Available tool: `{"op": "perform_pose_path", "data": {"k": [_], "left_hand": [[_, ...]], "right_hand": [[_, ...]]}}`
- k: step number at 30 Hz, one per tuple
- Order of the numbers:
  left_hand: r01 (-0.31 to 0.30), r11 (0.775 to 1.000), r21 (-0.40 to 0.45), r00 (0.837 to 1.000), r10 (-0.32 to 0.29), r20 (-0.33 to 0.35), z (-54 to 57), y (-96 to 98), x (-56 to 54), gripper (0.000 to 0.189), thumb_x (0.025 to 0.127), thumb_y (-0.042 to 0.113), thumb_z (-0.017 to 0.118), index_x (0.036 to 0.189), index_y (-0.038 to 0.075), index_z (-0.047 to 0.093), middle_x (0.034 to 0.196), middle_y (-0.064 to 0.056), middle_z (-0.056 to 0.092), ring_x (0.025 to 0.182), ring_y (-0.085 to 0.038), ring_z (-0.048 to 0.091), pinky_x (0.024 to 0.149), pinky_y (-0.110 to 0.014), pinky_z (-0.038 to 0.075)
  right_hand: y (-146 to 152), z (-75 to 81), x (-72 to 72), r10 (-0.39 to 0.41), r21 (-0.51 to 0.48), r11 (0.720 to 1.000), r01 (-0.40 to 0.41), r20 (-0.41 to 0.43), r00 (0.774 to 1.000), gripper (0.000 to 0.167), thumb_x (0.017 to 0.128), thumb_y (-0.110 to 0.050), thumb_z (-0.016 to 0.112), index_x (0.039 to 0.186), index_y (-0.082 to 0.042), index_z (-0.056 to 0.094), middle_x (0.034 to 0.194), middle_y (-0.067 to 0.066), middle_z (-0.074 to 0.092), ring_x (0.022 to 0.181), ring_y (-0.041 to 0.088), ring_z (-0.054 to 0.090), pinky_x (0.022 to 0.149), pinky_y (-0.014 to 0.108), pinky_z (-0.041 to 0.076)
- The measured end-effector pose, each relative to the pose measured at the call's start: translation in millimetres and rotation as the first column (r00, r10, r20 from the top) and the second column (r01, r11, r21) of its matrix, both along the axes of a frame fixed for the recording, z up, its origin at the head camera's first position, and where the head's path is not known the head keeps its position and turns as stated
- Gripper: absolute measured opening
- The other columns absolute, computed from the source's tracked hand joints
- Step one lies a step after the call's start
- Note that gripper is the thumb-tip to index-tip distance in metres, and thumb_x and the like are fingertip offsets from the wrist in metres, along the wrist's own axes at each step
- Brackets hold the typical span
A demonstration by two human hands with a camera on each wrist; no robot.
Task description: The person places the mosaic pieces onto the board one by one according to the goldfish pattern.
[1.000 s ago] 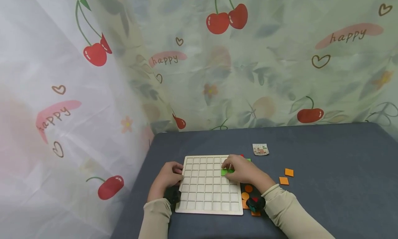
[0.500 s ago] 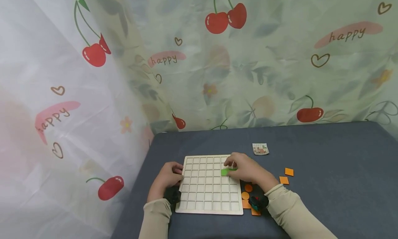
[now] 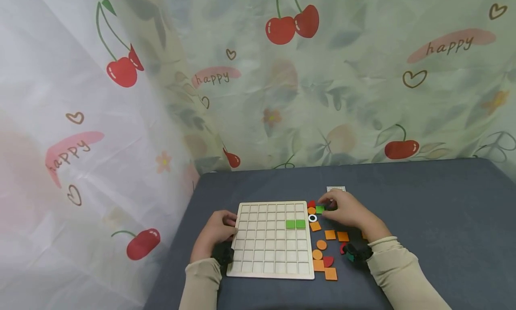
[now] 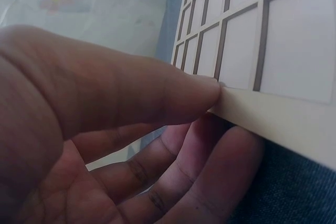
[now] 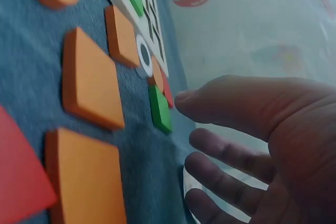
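Observation:
A pale wooden grid board [image 3: 269, 247] lies on the table, two green square tiles [image 3: 290, 224] side by side in its cells. My left hand [image 3: 219, 229] pinches its left edge; in the left wrist view the thumb [image 4: 178, 93] is on the rim and the fingertips are below. Off the board's right side, my right hand [image 3: 350, 212] is held with thumb and fingers apart around a loose green square tile [image 3: 320, 209]. The right wrist view shows a gap between the thumb [image 5: 226, 100] and that tile [image 5: 160, 109], with nothing held.
Orange squares [image 3: 330, 234], orange discs [image 3: 321, 245], red pieces [image 3: 328, 261] and a white ring-like piece [image 3: 312, 218] lie along the board's right side. A small printed card [image 3: 336, 188] is partly hidden behind my right hand. A patterned curtain [image 3: 250, 122] hangs behind the table.
My right hand has left the green tiles on the board and moved right to the loose green tile, uncovering pieces beside the board. The left hand has stayed at the board's edge.

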State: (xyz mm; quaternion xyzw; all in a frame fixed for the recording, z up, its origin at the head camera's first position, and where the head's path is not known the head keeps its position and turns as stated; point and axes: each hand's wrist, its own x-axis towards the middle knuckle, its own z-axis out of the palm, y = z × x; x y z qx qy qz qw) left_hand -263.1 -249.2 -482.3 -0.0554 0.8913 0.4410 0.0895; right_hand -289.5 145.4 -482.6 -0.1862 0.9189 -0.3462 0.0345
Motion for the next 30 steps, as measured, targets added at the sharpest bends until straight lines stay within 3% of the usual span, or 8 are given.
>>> {"op": "perform_pose_path", "data": {"k": [6, 11, 30], "left_hand": [[-0.008, 1.0, 0.003, 1.0, 0.008, -0.003, -1.8, -2.2, 0.6, 0.037, 0.089, -0.006, 0.073, 0.126, -0.005, 0.068, 0.105, -0.019, 0.067, 0.083, -0.025, 0.069, 0.069, -0.039, 0.065], [-0.002, 1.0, 0.01, 1.0, 0.002, -0.001, -4.7, -2.5, 2.1, 0.037, 0.089, -0.006, 0.074, 0.126, -0.005, 0.068, 0.105, -0.018, 0.067, 0.083, -0.024, 0.069, 0.069, -0.038, 0.064], [-0.001, 1.0, 0.003, 1.0, 0.001, 0.0, -2.5, 0.0, 0.3, 0.037, 0.09, -0.005, 0.073, 0.126, -0.005, 0.068, 0.104, -0.017, 0.067, 0.083, -0.024, 0.068, 0.068, -0.039, 0.064]], "right_hand": [[2, -9.1, -5.1, -0.002, 0.003, 1.0, 0.002, 0.0, 1.0, 0.03, 0.094, -0.012, 0.079, 0.123, -0.004, 0.076, 0.121, 0.015, 0.072, 0.101, 0.026, 0.067, 0.088, 0.049, 0.059], [1, -15.0, -7.5, -0.001, 0.021, 1.0, 0.002, -0.007, 1.0, 0.028, 0.093, -0.011, 0.081, 0.12, -0.005, 0.078, 0.113, 0.011, 0.07, 0.094, 0.02, 0.061, 0.085, 0.044, 0.056], [1, -15.1, -7.4, -0.002, 0.02, 1.0, 0.002, -0.01, 1.0, 0.02, 0.093, -0.01, 0.08, 0.113, -0.007, 0.08, 0.105, 0.007, 0.069, 0.089, 0.017, 0.061, 0.08, 0.04, 0.056]]}}
